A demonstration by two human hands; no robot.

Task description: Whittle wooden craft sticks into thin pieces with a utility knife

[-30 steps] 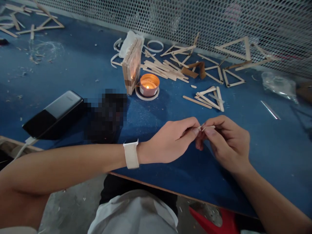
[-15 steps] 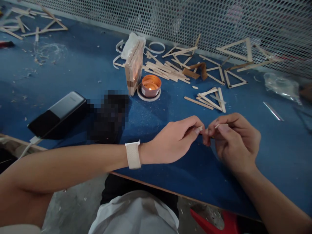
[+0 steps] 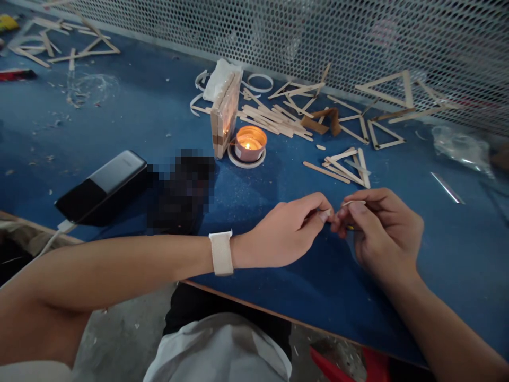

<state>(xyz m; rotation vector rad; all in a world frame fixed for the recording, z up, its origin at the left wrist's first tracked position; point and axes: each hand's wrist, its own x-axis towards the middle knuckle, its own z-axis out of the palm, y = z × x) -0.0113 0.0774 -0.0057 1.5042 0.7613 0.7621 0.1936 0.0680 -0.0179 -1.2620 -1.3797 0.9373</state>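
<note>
My left hand (image 3: 288, 231), with a pale band on the wrist, is closed in a pinch over the blue table. A tiny pale bit shows at its fingertips, too small to name. Close beside it, fingertips nearly meeting, my right hand (image 3: 387, 231) pinches a thin pale sliver (image 3: 353, 202) between thumb and forefinger. A speck of yellow shows under its fingers; what it belongs to is hidden. Beyond the hands lies a triangle of craft sticks (image 3: 350, 165), with a loose craft stick (image 3: 326, 172) on its left.
A lit candle in a tin (image 3: 250, 144) burns beside an upright wrapped block (image 3: 225, 116). Behind are a pile of craft sticks (image 3: 274, 118) and several stick triangles along the perforated metal screen (image 3: 310, 37). A power bank (image 3: 103, 185) and a blurred-out dark object (image 3: 181, 193) lie left.
The pale sliver in my right hand has turned and shifted slightly left between the fingers. My left hand keeps its pinch. The whole view has shifted a little.
</note>
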